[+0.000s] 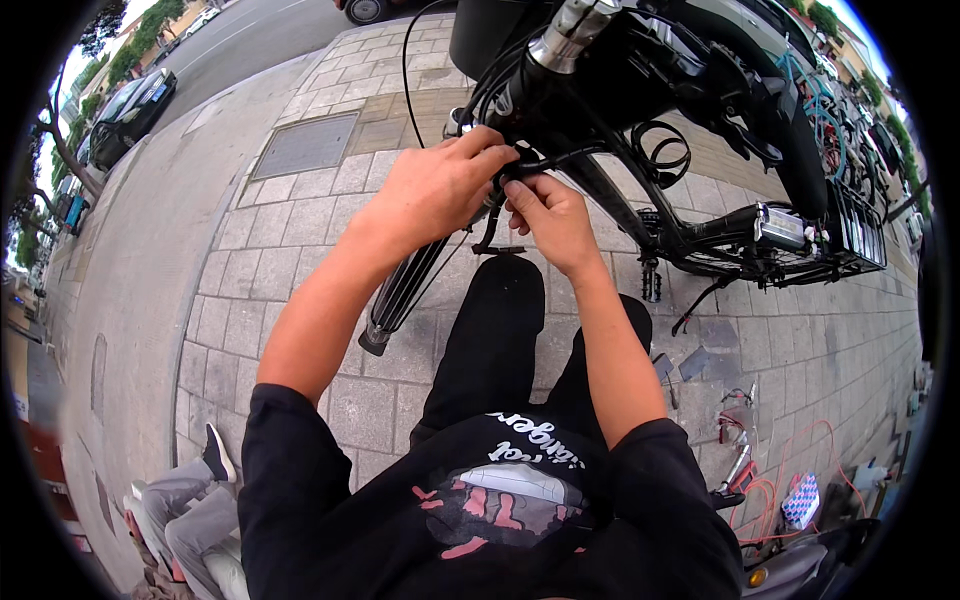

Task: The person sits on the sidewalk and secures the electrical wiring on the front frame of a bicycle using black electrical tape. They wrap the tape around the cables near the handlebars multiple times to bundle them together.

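A black bicycle [620,200] stands in front of me, its front end to the left. Both of my hands are close together below the head tube, where several black cables [492,92] come down. My left hand [440,185] has its fingers bent around a black cable [562,158] that runs across to the frame. My right hand [550,218] pinches just below it, thumb against the curled fingers. What lies between the fingertips is mostly hidden. The front wheel [405,290] shows beneath my left forearm.
A coiled black cable [660,155] hangs by the frame, and a wire basket [862,238] sits at the rear. Tools [738,425] and an orange-red hose [765,490] lie on the paving at right. A seated person's legs [190,510] are at lower left.
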Demonstrator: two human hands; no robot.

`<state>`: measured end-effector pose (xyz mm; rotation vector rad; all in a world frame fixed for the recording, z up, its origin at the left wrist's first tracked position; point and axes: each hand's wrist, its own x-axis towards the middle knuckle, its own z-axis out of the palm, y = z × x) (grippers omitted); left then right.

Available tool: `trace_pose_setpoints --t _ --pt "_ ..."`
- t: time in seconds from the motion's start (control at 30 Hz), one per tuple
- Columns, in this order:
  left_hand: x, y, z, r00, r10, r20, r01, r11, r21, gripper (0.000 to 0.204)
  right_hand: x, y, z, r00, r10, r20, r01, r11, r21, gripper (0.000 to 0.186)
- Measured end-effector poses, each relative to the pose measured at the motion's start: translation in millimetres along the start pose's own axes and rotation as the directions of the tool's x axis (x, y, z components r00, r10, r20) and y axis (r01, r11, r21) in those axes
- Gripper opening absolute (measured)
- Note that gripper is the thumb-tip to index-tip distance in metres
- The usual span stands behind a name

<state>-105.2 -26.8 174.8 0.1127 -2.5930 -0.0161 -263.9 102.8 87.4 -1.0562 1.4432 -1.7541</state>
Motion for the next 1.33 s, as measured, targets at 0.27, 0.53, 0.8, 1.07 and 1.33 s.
trace_pose_setpoints --t 0.27,0.53,0.8,1.07,1.33 --pt "22 -1 10 1.000 0.016 0.013 -0.016 0.999 0.030 0.023 0 7 9 0.991 -0.057 -0.121 0.061 0.998 0.028 0.017" --pt "26 -5 6 0.999 -0.002 0.046 0.002 1.000 0.009 0.023 12 7 8 0.993 -0.087 -0.086 0.084 0.996 -0.037 0.022" --pt "34 -1 -6 0.981 -0.090 0.174 0.133 0.958 -0.253 0.031 22 11 4 0.997 -0.062 0.054 0.061 0.998 0.024 0.026" --pt "30 4 -6 0.985 -0.069 0.158 0.112 0.952 -0.285 0.026 20 -5 5 0.978 0.091 0.186 -0.103 0.993 0.058 0.026" --pt "32 3 -6 0.990 0.044 0.131 -0.041 0.999 -0.026 0.029 8 -2 14 0.906 -0.375 -0.197 0.263 0.862 -0.434 0.017"
